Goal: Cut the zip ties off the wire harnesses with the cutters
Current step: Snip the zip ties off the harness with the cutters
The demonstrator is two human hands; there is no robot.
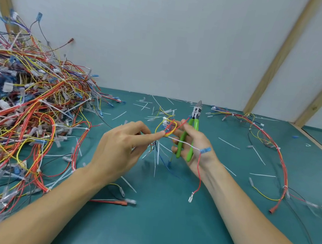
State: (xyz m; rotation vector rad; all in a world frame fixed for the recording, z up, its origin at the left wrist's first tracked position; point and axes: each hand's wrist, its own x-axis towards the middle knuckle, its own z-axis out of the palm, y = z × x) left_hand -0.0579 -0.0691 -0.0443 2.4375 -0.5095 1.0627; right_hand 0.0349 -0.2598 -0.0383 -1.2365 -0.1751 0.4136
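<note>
The left hand (121, 147) pinches a small wire harness (168, 127) above the teal surface (165, 221). Just right of it, the right hand (193, 145) grips green-handled cutters (192, 129), long axis near-to-far, tip pointing far, past the wires.

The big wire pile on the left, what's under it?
Under the wire pile, the green table shows only at its edges, with loose cut zip ties beside it. Whatever lies beneath the tangle itself is covered and cannot be seen.
</note>
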